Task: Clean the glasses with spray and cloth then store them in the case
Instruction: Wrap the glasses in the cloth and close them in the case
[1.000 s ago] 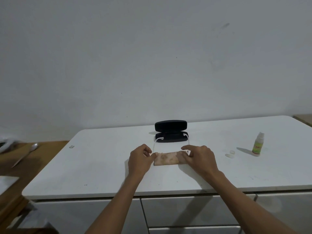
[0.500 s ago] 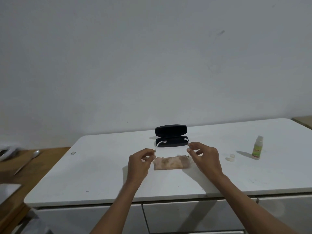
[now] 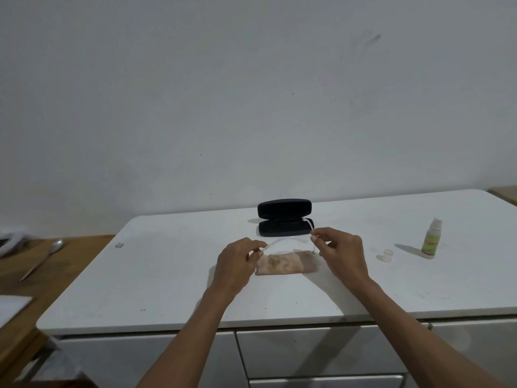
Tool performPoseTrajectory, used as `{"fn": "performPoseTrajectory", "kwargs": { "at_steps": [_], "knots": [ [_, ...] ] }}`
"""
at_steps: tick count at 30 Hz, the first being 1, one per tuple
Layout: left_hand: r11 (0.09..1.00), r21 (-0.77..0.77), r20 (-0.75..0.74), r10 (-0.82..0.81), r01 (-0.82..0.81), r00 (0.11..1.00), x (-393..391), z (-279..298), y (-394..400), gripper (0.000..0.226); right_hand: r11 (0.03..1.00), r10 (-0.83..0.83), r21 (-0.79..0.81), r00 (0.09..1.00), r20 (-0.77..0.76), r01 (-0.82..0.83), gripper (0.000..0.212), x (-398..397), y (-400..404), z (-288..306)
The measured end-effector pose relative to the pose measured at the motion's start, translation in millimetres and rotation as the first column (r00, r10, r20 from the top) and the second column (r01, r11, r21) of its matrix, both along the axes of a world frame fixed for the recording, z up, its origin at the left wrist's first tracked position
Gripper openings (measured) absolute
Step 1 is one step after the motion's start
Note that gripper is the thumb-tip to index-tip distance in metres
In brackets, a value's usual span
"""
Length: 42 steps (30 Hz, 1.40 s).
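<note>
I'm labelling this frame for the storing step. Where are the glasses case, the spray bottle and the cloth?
glasses case (image 3: 284, 218): head view, on the hinge line between lid and base.
spray bottle (image 3: 431, 243): head view, on its green label.
cloth (image 3: 285, 264): head view, middle of the folded cloth.

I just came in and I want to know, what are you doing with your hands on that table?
A person is holding a pair of clear glasses just above a folded cloth on the white table. The left hand pinches one end, the right hand pinches the other. Behind them the black case sits open. The spray bottle stands off to the right, its cap lying nearby.
</note>
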<state>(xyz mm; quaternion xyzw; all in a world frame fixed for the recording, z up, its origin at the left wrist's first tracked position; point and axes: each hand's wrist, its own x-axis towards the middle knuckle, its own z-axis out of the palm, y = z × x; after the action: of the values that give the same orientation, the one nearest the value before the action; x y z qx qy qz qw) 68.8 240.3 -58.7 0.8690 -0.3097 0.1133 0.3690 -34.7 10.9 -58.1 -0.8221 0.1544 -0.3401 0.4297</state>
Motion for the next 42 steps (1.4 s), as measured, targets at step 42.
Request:
{"fn": "performPoseTrajectory", "kwargs": {
  "at_steps": [42],
  "knots": [
    [0.959, 0.221, -0.157, -0.145, 0.178, 0.977, 0.2, 9.9, 16.3, 0.056, 0.764, 0.2, -0.447, 0.831, -0.52, -0.464, 0.048, 0.8, -3.3, 22.5]
  ]
}}
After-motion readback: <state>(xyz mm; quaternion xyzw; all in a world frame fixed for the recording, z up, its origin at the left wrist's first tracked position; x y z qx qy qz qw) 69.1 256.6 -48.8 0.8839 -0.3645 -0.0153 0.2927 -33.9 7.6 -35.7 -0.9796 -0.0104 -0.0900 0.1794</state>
